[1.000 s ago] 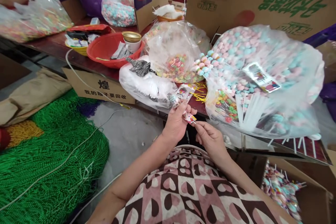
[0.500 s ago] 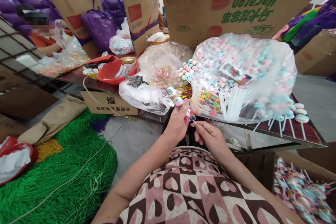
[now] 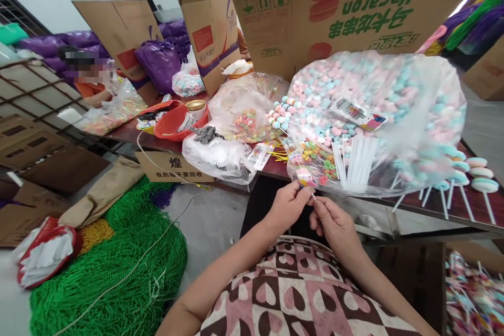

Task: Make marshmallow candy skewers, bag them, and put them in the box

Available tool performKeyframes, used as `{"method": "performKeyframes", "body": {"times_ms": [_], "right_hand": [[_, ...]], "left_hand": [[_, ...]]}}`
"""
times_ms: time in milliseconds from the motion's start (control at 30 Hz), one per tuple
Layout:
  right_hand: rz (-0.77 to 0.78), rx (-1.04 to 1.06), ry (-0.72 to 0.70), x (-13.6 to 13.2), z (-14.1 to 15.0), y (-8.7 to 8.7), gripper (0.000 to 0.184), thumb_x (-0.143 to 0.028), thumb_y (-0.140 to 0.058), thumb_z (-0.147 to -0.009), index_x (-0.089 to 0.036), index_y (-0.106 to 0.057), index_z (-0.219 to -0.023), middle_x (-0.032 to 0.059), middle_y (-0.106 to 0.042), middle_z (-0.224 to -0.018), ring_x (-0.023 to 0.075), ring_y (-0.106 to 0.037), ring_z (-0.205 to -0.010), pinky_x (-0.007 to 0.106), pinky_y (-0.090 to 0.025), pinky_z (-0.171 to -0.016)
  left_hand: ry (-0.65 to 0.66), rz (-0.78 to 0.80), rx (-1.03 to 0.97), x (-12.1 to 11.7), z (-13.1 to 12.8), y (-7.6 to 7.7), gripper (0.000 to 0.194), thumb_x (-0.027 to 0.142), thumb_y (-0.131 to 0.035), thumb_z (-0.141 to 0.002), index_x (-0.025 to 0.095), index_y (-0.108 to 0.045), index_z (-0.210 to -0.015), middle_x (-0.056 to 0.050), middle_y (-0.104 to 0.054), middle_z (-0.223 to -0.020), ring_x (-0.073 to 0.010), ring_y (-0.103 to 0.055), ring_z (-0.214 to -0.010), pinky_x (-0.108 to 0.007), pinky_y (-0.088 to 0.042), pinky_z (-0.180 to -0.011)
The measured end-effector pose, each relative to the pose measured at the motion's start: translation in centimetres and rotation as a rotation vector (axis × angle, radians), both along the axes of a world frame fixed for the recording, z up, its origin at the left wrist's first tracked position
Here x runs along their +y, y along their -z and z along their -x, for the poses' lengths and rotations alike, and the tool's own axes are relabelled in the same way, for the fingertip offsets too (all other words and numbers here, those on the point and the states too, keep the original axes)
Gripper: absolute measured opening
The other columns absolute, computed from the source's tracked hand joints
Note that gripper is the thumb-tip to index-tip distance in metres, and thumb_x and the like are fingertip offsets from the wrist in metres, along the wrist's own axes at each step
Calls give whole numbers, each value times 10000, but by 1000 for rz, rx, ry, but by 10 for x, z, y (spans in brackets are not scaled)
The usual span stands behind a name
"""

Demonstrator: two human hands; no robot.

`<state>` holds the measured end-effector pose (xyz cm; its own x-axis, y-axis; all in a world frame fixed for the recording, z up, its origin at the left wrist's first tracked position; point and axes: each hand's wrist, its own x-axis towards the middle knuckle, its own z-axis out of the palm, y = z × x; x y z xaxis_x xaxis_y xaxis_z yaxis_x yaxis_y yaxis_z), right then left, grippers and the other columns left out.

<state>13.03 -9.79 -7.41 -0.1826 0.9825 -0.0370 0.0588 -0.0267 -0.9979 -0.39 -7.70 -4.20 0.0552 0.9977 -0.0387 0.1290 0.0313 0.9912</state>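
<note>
Over the table's front edge, my left hand (image 3: pixel 289 206) is closed on the base of a wrapped lollipop (image 3: pixel 305 175). Its printed plastic wrapper stands up above the fingers, with pink and white candy showing inside. My right hand (image 3: pixel 334 220) pinches the white stick (image 3: pixel 314 197) just below the wrapper, its other fingers curled in. Just behind the hands is a clear bag of small coloured candy rings (image 3: pixel 321 160), with a bundle of white sticks (image 3: pixel 356 163) to its right. A flat printed wrapper (image 3: pixel 261 154) lies to the left, beside gold twist ties (image 3: pixel 280 151).
A large bag of pastel candies (image 3: pixel 378 81) fills the table's right side, with candy-topped sticks (image 3: pixel 482 181) at its edge. A red basin (image 3: pixel 165 125) stands left. Green cords (image 3: pixel 129 241) lie lower left; a box of wrapped lollipops (image 3: pixel 472 294) stands lower right. Another person (image 3: pixel 92 86) sits far left.
The view has turned a little. Both hands have shifted right in the picture. The wrapped lollipop now shows more above my left fingers, and my right hand still pinches its stick.
</note>
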Motion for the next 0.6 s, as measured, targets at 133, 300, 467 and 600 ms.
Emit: {"method": "performKeyframes", "body": {"times_ms": [133, 300, 467, 600], "right_hand": [[-2, -69, 1, 3, -3, 8, 472, -574, -438, -937, -158, -649, -1009, -41, -535, -509, 112, -467, -412, 241, -378, -438], [-125, -224, 74, 8, -12, 16, 492, -509, -414, -957, -136, -634, -1189, -36, -562, -517, 134, -505, -419, 259, -422, -460], [-227, -272, 76, 21, -11, 14, 510, -451, -410, -968, -127, -601, -1312, -42, -545, -492, 143, -498, -404, 259, -414, -434], [-285, -203, 33, 30, -6, 12, 464, -428, -403, -979, -136, -672, -1218, -38, -521, -483, 132, -473, -403, 247, -396, -410]], "left_hand": [[-10, -54, 288, 2, 4, 5, 252, 320, -421, -913, 191, -490, -708, 24, -504, -681, -119, -446, -656, -256, -347, -649], [84, -131, 586, 7, 0, 4, 239, 212, -415, -883, 204, -422, -644, 11, -483, -640, -131, -417, -610, -277, -289, -606], [183, -180, 663, 13, -4, -1, 225, 201, -403, -885, 207, -456, -666, -7, -546, -669, -145, -456, -619, -278, -321, -625], [162, -134, 541, 14, -1, 0, 262, 242, -402, -904, 204, -461, -652, -2, -533, -647, -138, -446, -607, -272, -337, -628]]}}
